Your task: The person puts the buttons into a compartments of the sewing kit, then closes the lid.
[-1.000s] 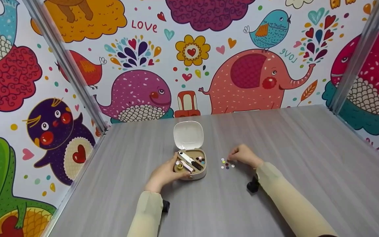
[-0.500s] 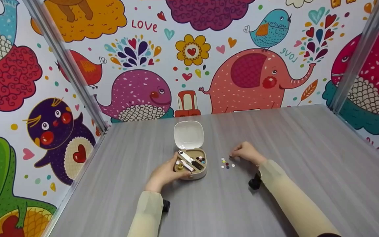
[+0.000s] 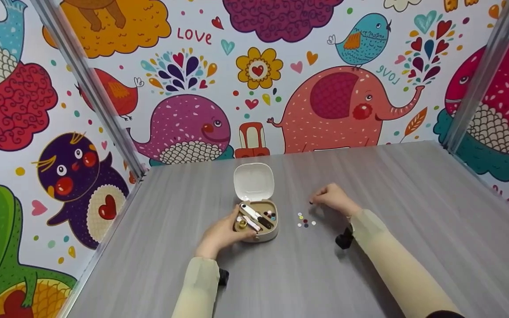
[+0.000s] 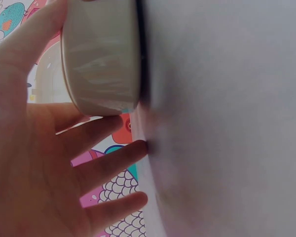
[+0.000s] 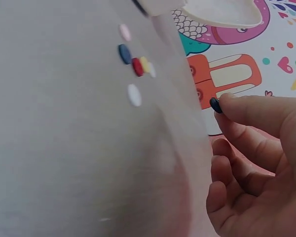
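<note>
A small white sewing box stands on the table with its lid raised at the back. My left hand grips its left side, thumb at the front and fingers along the wall; in the left wrist view the lower fingers spread below the box. Between thumb and index finger, my right hand pinches a dark button, held above the table. Just left of that hand lie several loose buttons: a white button, a red button, a blue button and others.
Inside the box, a white-and-black tool lies diagonally, beside a gold-coloured round piece and several buttons in the right compartment. The grey table ends at a wall printed with cartoon animals, between metal posts.
My right hand, pinching the dark button, has moved up and slightly right, away from the loose buttons. My left hand and the box have stayed in place.
</note>
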`<state>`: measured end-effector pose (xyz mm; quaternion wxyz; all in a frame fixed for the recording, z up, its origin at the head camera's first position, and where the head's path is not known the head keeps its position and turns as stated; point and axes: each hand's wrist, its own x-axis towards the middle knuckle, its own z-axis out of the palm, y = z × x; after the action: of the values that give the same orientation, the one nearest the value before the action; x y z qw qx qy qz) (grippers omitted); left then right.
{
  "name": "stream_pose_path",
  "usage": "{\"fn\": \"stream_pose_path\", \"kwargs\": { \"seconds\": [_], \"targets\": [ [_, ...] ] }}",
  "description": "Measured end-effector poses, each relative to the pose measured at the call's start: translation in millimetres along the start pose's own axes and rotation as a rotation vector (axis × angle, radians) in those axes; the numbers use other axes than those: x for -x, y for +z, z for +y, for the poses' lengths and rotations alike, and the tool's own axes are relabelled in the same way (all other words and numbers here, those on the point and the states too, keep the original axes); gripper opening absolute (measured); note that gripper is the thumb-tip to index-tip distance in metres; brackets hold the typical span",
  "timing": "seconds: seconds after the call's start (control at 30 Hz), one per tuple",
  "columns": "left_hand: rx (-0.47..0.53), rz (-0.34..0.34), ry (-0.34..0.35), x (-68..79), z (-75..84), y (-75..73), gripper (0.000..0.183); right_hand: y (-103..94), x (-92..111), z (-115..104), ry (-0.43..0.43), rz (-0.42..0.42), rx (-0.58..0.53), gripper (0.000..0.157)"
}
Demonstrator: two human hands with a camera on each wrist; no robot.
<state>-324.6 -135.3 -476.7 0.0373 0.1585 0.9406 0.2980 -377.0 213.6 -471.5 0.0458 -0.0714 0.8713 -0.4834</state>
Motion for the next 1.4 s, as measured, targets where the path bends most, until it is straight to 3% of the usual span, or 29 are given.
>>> {"fn": "stream_pose_path", "kwargs": {
  "seconds": [0.37,0.6,0.87,1.4],
  "targets": [
    [-0.006,0.010,0.007,0.6,-3.2,0.8,0.106,-8.8,-2,-8,0.027,-0.010,-0.023,0.018],
    [0.022,0.005,-0.006,2.3,-5.3,1.7,0.107,-8.9,-2,-11,-0.011,0.001,-0.028,0.016],
    [0.038,-0.002,-0.020,2.0,-4.7,1.7,0.107,-6.2,-3,-13,-0.009,0.021,-0.026,0.017],
    [0.045,-0.014,-0.012,-0.4,-2.1,1.6,0.107,6.4,-6,-21,-0.054,-0.019,-0.078,0.015]
  ]
}}
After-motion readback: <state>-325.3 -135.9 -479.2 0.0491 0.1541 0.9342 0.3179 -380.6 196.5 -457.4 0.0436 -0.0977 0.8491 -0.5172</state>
